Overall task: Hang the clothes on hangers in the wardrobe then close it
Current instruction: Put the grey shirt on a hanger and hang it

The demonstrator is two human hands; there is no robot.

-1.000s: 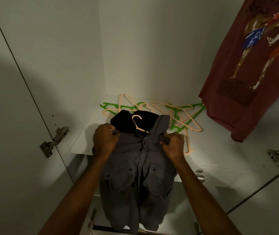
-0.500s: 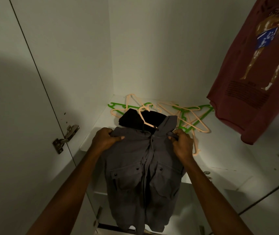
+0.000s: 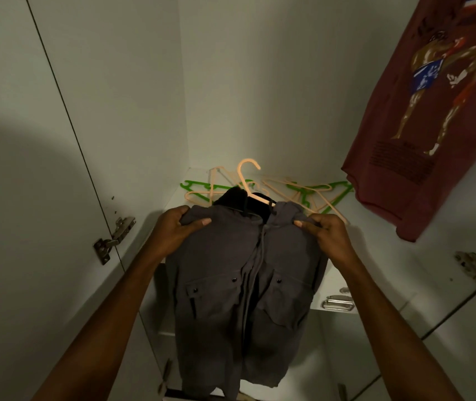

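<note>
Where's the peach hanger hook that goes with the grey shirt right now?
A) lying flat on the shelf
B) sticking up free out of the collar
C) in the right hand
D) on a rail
B: the peach hanger hook rises free out of the collar of the grey shirt, which the left hand and right hand each grip at a shoulder.

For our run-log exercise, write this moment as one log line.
stage: shirt on hanger, not hung | left hand: grips grey shirt shoulder | right hand: grips other shoulder | peach hanger: hook above collar
</note>
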